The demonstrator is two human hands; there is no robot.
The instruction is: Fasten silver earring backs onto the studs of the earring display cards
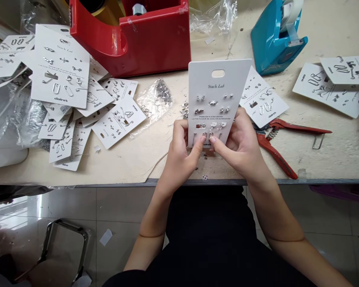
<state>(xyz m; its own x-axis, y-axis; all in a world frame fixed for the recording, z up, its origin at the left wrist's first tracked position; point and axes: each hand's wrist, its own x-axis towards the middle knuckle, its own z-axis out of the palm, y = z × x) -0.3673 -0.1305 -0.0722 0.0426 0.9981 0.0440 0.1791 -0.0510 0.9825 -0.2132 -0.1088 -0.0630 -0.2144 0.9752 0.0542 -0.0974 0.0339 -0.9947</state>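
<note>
Currently left hand [179, 159], right hand [247, 149]: fingers curled closed, together pinching one earring card [218, 87]; two tape dispensers [157, 44] beyond.

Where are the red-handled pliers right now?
In the head camera's view, the red-handled pliers lie on the table just right of the person's right hand, nearer the person than the blue tape dispenser.
</note>
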